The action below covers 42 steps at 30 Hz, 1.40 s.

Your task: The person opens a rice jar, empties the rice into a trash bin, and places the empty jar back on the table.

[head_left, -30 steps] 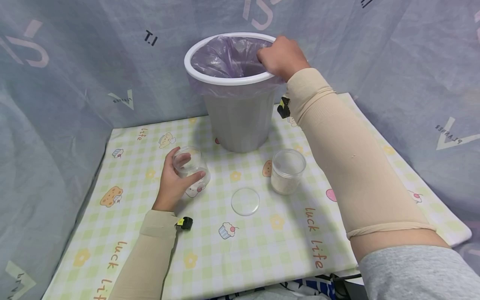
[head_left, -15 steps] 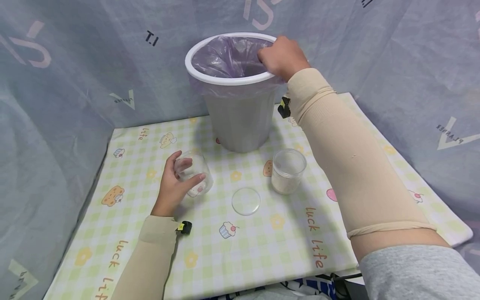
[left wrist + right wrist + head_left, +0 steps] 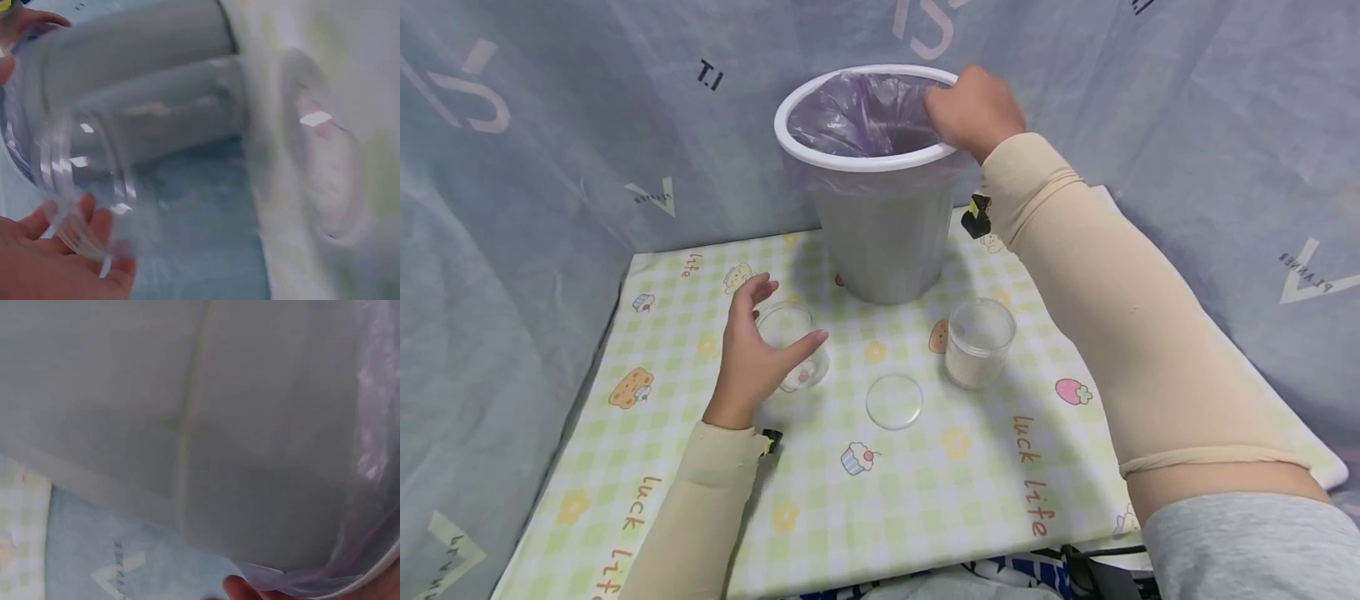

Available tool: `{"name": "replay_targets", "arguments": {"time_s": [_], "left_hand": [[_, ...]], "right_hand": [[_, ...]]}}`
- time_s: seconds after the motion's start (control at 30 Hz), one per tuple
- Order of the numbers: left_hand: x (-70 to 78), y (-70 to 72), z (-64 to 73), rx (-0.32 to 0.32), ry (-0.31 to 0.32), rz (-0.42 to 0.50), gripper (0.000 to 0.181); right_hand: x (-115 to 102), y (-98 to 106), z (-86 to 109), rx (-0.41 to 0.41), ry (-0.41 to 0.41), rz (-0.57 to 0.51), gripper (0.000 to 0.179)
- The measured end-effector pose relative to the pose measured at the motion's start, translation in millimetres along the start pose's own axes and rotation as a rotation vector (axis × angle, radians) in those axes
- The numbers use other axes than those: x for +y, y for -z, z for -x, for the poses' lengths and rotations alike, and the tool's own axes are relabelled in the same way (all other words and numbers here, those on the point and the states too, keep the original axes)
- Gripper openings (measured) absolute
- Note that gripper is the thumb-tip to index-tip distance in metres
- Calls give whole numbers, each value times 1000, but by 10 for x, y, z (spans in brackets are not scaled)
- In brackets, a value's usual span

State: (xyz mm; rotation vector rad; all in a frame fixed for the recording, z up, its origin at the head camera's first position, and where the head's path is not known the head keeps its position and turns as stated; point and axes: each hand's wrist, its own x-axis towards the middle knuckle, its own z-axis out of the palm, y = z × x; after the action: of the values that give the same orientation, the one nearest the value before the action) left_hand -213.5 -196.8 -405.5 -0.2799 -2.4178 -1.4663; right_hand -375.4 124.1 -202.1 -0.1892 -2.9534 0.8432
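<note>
A clear jar (image 3: 785,327) stands upright near a grey, purple-lined, white-rimmed bin (image 3: 886,233).

Wrinkled blue-grey fabric (image 3: 737,167), printed with pale and black lettering (image 3: 710,75), hangs along the far, left and right sides. The table (image 3: 955,508) wears a green-and-white checked cover with cartoon motifs. Its shadows are soft.

Left grip (image 3: 62,262) by clear jar (image 3: 194,178), gray bin (image 3: 134,47) behind, green-and-white cloth (image 3: 378,69)
</note>
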Motion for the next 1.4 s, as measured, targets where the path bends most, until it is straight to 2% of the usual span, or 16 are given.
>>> {"name": "replay_targets", "arguments": {"time_s": [0.2, 0.33, 0.43, 0.67, 0.8, 1.1, 1.4], "left_hand": [[265, -89, -58, 27, -152, -139, 96], [365, -132, -85, 24, -225, -171, 94], [410, -143, -102, 19, -254, -181, 93], [496, -140, -129, 18, -269, -185, 92], [534, -179, -139, 8, -261, -172, 92], [565, -243, -164, -17, -243, -157, 93], [606, -308, -184, -59, -243, -100, 94]], "right_hand": [[54, 15, 14, 11, -28, -114, 67], [127, 66, 58, 43, -5, -158, 69], [169, 124, 108, 61, 31, -142, 71], [217, 171, 215, 92, 115, -26, 70], [281, 155, 328, 123, 167, -5, 69], [409, 48, 675, 186, 311, -77, 67], [635, -183, 884, 226, 440, -95, 62]]}}
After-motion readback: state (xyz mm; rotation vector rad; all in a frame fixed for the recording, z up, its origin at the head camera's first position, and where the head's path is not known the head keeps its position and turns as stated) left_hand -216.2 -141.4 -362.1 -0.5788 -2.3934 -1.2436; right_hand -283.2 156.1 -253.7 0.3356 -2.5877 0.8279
